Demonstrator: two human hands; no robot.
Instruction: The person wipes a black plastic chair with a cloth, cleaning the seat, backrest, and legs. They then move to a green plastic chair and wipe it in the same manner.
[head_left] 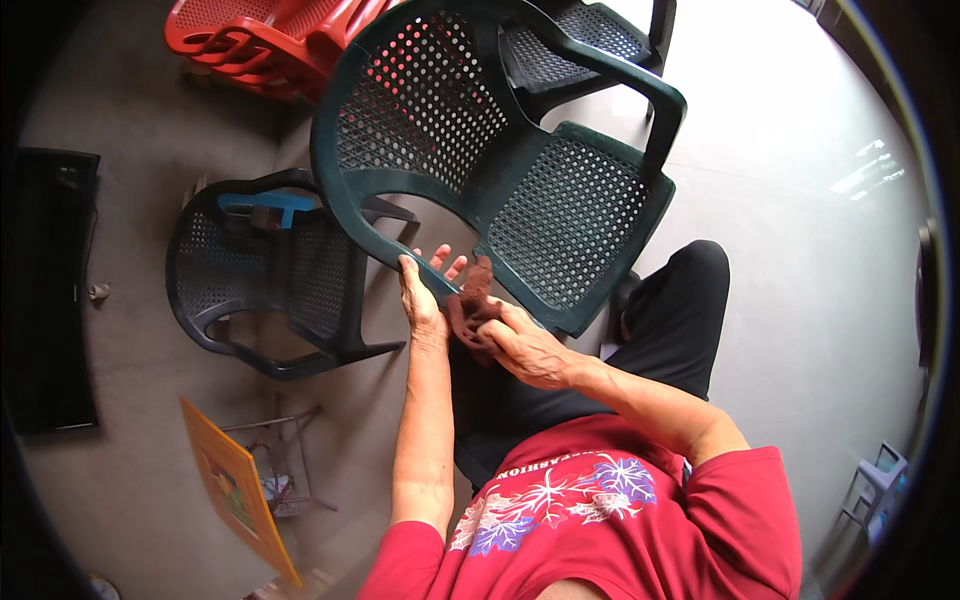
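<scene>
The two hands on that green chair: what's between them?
In the head view, a reddish-brown cloth lies against the green chair rim, between left hand and right hand, which grips it.

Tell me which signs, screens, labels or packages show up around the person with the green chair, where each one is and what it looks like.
Flat board: on the floor at lower left, rectangular, orange-edged with a yellowish printed face, seen at a slant.
Dark flat panel: at the far left edge, black and rectangular, possibly a screen; it shows nothing.
No packages or labels can be made out.
</scene>
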